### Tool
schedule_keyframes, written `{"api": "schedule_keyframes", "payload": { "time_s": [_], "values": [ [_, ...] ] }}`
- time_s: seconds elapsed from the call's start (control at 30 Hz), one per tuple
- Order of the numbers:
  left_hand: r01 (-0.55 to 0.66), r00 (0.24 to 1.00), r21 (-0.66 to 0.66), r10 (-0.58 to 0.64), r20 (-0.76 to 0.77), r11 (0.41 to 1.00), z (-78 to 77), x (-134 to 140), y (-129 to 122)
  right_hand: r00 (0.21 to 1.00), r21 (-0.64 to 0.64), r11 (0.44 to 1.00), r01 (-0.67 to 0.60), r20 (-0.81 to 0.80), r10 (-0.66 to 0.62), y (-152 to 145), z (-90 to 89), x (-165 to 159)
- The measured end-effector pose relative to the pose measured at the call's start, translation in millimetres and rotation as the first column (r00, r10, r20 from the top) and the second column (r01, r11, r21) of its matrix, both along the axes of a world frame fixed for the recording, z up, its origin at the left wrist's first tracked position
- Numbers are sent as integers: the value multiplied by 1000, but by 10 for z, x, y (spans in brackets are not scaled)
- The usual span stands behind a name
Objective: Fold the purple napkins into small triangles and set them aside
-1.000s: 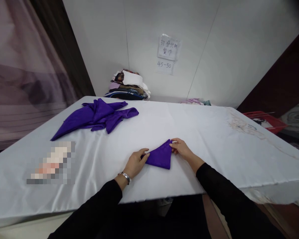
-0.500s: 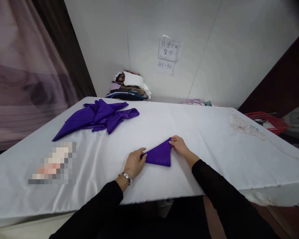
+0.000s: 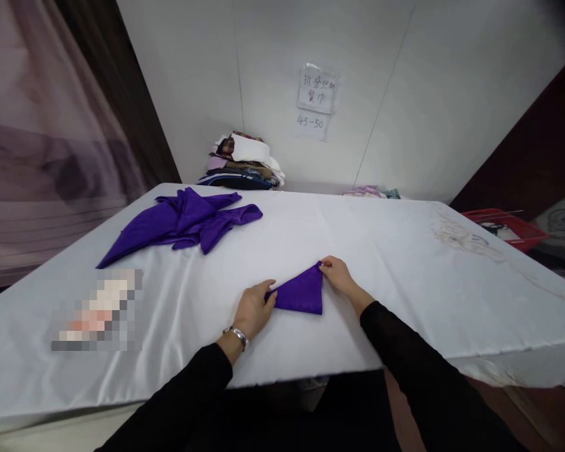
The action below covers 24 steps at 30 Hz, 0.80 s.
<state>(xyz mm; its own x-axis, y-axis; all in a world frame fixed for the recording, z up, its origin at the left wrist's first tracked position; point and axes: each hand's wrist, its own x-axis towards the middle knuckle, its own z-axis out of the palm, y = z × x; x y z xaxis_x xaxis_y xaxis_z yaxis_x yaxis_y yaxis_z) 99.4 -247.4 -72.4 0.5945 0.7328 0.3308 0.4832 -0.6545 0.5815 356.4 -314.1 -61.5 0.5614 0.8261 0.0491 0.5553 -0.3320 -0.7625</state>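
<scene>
A purple cloth napkin point(image 3: 302, 295), folded into a small triangle, lies near the middle of the white-covered table. My left hand point(image 3: 254, 309), with a metal watch or bracelet at the wrist, pinches its narrow left corner between thumb and fingers. At the upper right corner my right hand point(image 3: 335, 272) grips the cloth with its fingertips. The napkin's lower edge and right edge show between the hands; the pinched corners are partly hidden. Farther back on the left lies a loose heap of purple napkins point(image 3: 183, 220), crumpled and overlapping.
The white tablecloth point(image 3: 381, 282) has creases and a faint pattern at right. A blurred-out flat item point(image 3: 98, 309) lies at left. Against the wall sits a stack of folded clothes point(image 3: 247, 160). A red basket point(image 3: 522, 232) stands beyond the right edge. Handwritten paper signs point(image 3: 316, 91) hang above.
Almost nothing differs. The whole view has shifted very slightly, and both hands keep their hold on the same corners of the napkin.
</scene>
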Motion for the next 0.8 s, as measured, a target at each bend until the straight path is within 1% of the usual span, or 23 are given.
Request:
{"api": "schedule_keyframes", "payload": {
  "time_s": [0.1, 0.3, 0.47, 0.57, 0.63, 0.7, 0.8],
  "values": [
    [-2, 1000, -1, 2, 3, 1000, 4, 0, -3, 1000, -22, 1000, 11, 19, -11, -5, -15, 9],
    [9, 1000, 12, -10, 5, 1000, 18, -1, -13, 990, -71, 997, 35, 139, -25, -26, -21, -15],
    [51, 998, 110, -48, -30, 993, 46, -6, -13, 983, -87, 996, 21, 184, -4, -46, 6, -54],
    [77, 996, 174, -70, -48, 982, 133, 52, -29, 980, -95, 995, 23, 200, -3, -47, 25, -73],
    [125, 991, 192, -111, -78, 973, 217, 148, -54, 978, -112, 993, 34, 209, -10, -47, 35, -84],
    [205, 974, 199, -180, -138, 958, 288, 281, -92, 975, -121, 992, 44, 222, -16, -49, 42, -94],
    [325, 927, 177, -275, -256, 929, 301, 483, -154, 971, -119, 992, 44, 239, -14, -58, 52, -107]
  ]
}}
